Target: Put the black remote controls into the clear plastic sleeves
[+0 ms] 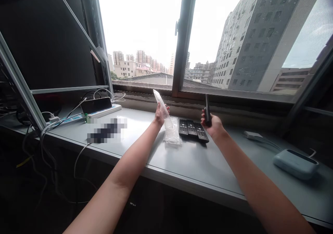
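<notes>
A person's left hand (159, 116) pinched a clear bag (161, 103) on a slant, left of three remotes (191, 129) on a table (171, 164), perhaps to keep the thin film taut; the right hand (215, 125) wrapped around a black remote (207, 113), upright by the row's right side, seemingly for a firm hold; more bags (172, 137) lay just left of the row, likely within easy reach.

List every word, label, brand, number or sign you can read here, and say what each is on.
No text can be read.
Three black remotes on the table: markings on the keys, too small to read.
Pale mark in the dark below the table edge: too blurred.
Black object in the right hand: no lettering discernible.
</notes>
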`<move>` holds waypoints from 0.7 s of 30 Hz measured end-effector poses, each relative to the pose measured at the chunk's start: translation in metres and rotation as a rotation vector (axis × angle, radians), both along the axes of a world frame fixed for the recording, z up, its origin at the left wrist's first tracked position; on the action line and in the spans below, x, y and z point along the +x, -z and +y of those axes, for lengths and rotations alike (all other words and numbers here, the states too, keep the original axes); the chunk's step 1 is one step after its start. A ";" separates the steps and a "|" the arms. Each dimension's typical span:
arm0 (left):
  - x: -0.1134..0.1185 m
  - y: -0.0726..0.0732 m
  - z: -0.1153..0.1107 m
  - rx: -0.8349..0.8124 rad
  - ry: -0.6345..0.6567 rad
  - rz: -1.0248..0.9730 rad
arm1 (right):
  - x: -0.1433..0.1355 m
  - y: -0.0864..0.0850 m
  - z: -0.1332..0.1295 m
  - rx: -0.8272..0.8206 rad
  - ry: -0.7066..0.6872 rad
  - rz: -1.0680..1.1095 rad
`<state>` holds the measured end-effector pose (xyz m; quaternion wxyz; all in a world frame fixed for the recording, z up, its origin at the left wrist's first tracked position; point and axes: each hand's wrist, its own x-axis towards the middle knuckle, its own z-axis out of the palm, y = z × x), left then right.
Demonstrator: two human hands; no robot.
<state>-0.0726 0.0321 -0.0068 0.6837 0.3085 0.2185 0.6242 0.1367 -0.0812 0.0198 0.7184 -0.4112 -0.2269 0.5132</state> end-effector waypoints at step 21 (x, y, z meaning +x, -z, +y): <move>-0.001 -0.002 0.002 -0.019 -0.006 0.001 | -0.020 0.003 -0.006 0.238 -0.191 -0.285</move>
